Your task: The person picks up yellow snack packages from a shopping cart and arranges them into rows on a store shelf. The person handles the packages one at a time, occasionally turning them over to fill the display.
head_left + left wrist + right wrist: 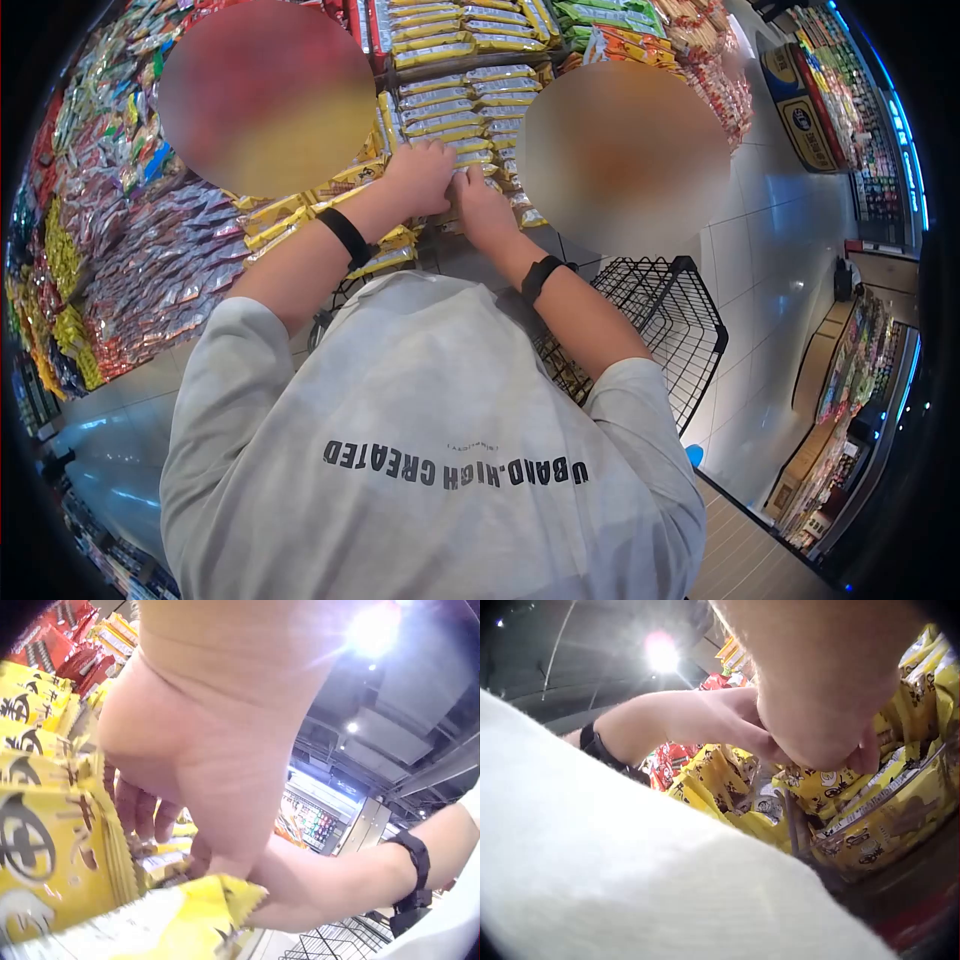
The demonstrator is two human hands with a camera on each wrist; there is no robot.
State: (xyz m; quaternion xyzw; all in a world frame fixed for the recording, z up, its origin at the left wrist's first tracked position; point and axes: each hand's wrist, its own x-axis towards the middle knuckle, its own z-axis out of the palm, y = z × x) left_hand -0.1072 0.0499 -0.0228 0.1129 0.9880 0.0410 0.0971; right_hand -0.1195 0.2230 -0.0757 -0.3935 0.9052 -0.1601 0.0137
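Note:
I stand at a shelf stacked with yellow snack packets (pixel 440 125). In the head view my left hand (pixel 425 172) and right hand (pixel 478 202) meet side by side at one row of them. The left wrist view shows my left hand's fingers (pixel 142 814) curled in behind a yellow packet (pixel 45 855). In the right wrist view my right hand (pixel 832 742) curls its fingertips down on the top of a yellow packet (pixel 817 784), with the left hand (pixel 720 720) touching it from the left. Both wrists wear black bands. The fingertips are partly hidden.
A black wire shopping cart (pixel 660 320) stands right of me, against my right elbow. Shelves of silver, red and yellow packets (pixel 150 260) run along the left. Shiny floor (pixel 780 250) and more shelving (pixel 850 390) lie to the right.

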